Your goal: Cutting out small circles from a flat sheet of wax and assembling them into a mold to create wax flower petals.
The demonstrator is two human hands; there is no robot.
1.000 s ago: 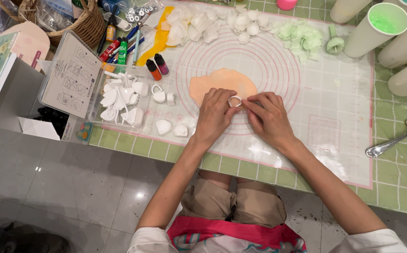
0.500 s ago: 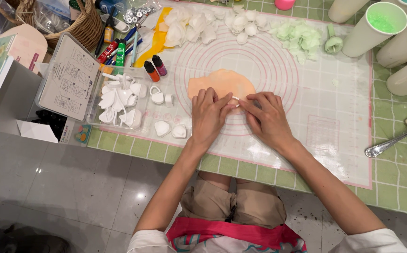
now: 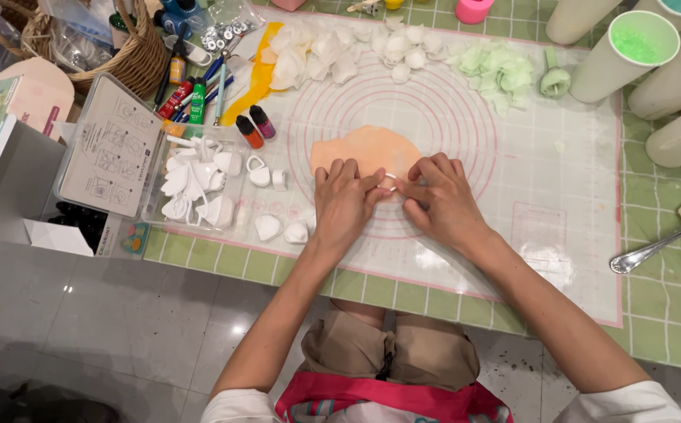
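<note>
Beneath both hands: matt, smooth orange rolled paste (image 3: 368,149) on a glossy translucent silicone mat (image 3: 560,196); wicker basket (image 3: 133,59) far left.

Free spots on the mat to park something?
Bare: mat right of the right hand, up to the cups; also its near edge. Crowded: cutters left of the left hand, petals along the far edge.

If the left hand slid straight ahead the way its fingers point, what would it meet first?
Probably the flat peach-orange sheet of rolled paste: the left hand already has its fingertips at the sheet's near edge on the translucent mat.
</note>
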